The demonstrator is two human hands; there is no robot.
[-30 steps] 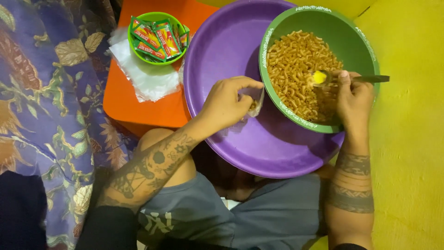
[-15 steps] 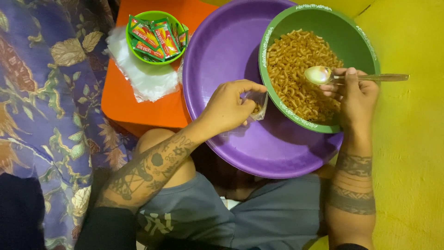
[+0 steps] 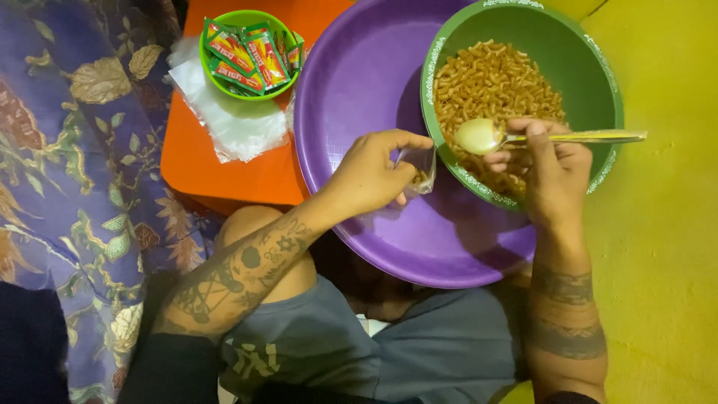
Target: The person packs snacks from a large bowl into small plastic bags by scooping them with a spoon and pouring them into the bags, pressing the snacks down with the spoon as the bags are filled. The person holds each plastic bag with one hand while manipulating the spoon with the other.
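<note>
Macaroni [image 3: 493, 82] in bowl [image 3: 598, 60], in basin [image 3: 359, 82]

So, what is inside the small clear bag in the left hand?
The clear bag, pinched by the left hand, shows a few brown pasta pieces at its bottom. The fingers cover its left part, so the rest is hidden.

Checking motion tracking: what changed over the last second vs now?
The right hand raised the spoon out of the macaroni and turned it, its handle now pointing right above the green bowl. The left hand kept pinching the small clear bag over the purple basin. The sachet bowl stayed put.
</note>
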